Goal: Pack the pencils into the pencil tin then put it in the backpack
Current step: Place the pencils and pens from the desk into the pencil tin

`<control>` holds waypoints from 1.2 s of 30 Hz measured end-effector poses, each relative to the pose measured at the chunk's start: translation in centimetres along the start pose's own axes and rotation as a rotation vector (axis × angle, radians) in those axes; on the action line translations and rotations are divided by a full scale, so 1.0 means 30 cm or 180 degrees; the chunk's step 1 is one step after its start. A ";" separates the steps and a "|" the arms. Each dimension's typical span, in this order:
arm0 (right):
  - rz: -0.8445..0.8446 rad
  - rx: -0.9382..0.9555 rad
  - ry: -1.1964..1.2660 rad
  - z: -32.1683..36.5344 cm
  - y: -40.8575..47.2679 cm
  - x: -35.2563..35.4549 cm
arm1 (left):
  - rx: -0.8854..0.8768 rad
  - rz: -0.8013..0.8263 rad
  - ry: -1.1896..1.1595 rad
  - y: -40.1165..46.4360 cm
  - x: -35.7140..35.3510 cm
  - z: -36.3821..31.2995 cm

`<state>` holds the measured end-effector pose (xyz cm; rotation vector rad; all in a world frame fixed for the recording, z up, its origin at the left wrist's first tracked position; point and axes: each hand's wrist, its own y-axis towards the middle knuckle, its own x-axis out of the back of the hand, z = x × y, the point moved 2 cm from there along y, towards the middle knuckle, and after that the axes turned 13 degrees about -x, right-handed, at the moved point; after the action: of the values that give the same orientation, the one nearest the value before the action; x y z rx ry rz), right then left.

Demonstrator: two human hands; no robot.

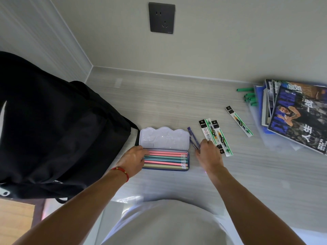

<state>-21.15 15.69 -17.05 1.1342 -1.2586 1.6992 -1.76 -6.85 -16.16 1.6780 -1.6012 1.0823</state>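
The pencil tin (pixel 188 160) lies open on the desk, its pale lid (pixel 163 138) folded back toward the wall. Several pastel pencils (pixel 166 159) lie side by side in its tray, erasers to the right. My left hand (pixel 134 159) rests on the tin's left end, fingers over the pencil tips. My right hand (pixel 207 152) reaches to the purple pens (pixel 192 137) just right of the tin, fingertips pinching them. The black backpack (pixel 53 129) stands at the left, touching the tin's far left corner.
Packaged pen refills (pixel 215 135) lie right of my right hand, another pack (pixel 238 121) farther back. A stack of magazines (pixel 299 115) and green pieces (pixel 247 96) sit at the far right. A wall socket (pixel 161 17) is above the desk.
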 end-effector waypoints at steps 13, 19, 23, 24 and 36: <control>0.0392 0.0033 -0.0095 -0.035 0.009 -0.007 | 0.0266 -0.0328 -0.0102 -0.021 0.040 0.034; 0.0219 -0.0032 -0.0089 -0.035 -0.003 -0.002 | 0.0442 -0.0506 -0.0146 -0.015 0.054 0.039; -0.0050 0.0642 0.0066 0.029 -0.046 0.043 | 0.0856 -0.0787 -0.0412 -0.012 0.050 0.054; 0.0035 0.0958 -0.0049 0.068 -0.068 0.048 | 0.0979 -0.0838 -0.0504 -0.011 0.047 0.059; 0.0575 0.2048 -0.1454 0.367 -0.137 -0.011 | 0.0925 -0.0358 -0.0826 -0.019 0.014 0.053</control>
<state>-14.81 6.12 -14.56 1.9194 -1.1170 2.1401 -0.95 -8.34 -16.53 2.1494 -1.5360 1.1188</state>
